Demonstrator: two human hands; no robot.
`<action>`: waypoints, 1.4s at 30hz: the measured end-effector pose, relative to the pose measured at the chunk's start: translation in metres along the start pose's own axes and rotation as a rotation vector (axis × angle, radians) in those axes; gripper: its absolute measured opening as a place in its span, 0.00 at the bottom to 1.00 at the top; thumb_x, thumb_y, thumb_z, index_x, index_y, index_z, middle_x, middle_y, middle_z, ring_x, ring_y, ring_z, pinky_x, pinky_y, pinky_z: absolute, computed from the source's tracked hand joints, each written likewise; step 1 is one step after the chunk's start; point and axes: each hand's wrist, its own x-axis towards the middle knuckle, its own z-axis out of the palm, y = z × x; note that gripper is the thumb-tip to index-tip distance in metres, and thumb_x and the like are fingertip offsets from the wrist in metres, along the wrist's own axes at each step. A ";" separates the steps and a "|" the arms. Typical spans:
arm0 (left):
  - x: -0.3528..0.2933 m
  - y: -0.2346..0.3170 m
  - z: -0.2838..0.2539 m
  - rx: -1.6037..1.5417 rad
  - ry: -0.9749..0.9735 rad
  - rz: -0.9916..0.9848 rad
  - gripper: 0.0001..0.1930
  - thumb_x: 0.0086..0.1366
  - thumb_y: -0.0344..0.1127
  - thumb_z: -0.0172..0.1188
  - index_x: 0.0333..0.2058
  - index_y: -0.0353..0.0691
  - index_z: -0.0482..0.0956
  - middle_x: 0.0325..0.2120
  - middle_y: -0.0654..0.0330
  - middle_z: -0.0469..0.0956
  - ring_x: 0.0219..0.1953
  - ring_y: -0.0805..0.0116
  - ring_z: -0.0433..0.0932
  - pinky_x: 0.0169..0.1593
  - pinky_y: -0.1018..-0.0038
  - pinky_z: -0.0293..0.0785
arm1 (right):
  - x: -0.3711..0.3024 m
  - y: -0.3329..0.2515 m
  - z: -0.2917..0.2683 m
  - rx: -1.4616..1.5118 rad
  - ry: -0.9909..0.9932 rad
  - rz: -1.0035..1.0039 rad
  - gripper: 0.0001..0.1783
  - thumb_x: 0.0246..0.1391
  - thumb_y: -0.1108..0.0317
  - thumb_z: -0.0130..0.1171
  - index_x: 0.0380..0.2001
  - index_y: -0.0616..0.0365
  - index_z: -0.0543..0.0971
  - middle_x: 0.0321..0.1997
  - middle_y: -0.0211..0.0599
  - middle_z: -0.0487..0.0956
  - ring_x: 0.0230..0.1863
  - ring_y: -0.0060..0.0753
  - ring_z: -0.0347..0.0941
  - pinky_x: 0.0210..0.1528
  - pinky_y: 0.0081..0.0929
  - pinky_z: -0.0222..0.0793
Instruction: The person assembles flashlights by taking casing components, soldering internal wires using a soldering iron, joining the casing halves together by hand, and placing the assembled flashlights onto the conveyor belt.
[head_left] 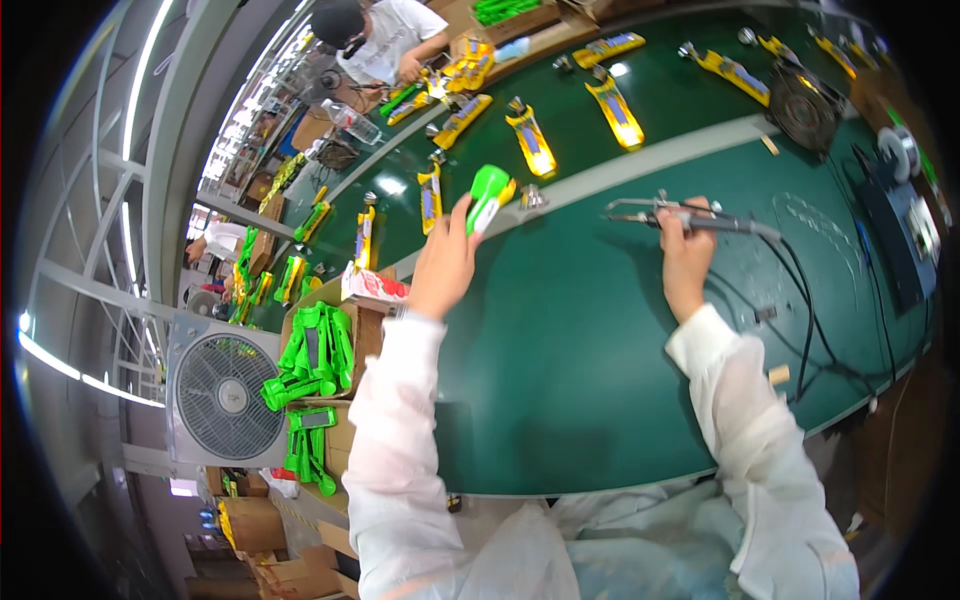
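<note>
My left hand (443, 268) is closed around a green-and-yellow torch casing (489, 190), lifted over the far side of the green bench. In my right hand (686, 262) is a soldering iron (742, 225), its thin metal tip pointing left, with a slender tube running beside it. A gap separates the iron's tip from the casing. Just right of the casing lies a small silvery part (534, 197), perhaps a lamp reflector. A black cable (806, 300) trails from the iron's handle down the right side.
Beyond a grey strip, several yellow torch bodies (531, 140) lie in a row, some lit. Green casings (318, 345) fill cartons at left, beside a box fan (228, 396). A blue soldering station (900, 235) and a dark fan (803, 112) stand right. Another person (385, 40) works across.
</note>
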 end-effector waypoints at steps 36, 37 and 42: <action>-0.082 -0.220 -0.131 0.236 -0.023 -0.674 0.16 0.50 0.46 0.57 0.27 0.38 0.78 0.25 0.49 0.76 0.30 0.53 0.75 0.36 0.65 0.70 | 0.003 -0.007 -0.013 -0.123 -0.075 -0.044 0.07 0.46 0.73 0.50 0.26 0.55 0.62 0.19 0.26 0.62 0.16 0.13 0.54 0.16 0.11 0.48; -0.084 -0.261 -0.111 0.156 0.078 -0.661 0.15 0.49 0.45 0.57 0.25 0.37 0.77 0.25 0.49 0.76 0.30 0.52 0.75 0.36 0.64 0.70 | 0.003 -0.002 -0.011 -0.131 -0.073 -0.029 0.07 0.46 0.73 0.50 0.26 0.55 0.62 0.20 0.26 0.61 0.16 0.13 0.54 0.16 0.11 0.48; -0.031 -0.329 -0.006 0.193 -0.029 -0.979 0.27 0.42 0.52 0.63 0.34 0.34 0.75 0.35 0.46 0.74 0.38 0.52 0.74 0.43 0.65 0.69 | 0.003 0.000 -0.020 -0.238 -0.041 -0.061 0.06 0.47 0.72 0.48 0.27 0.55 0.62 0.21 0.24 0.60 0.15 0.11 0.53 0.14 0.09 0.49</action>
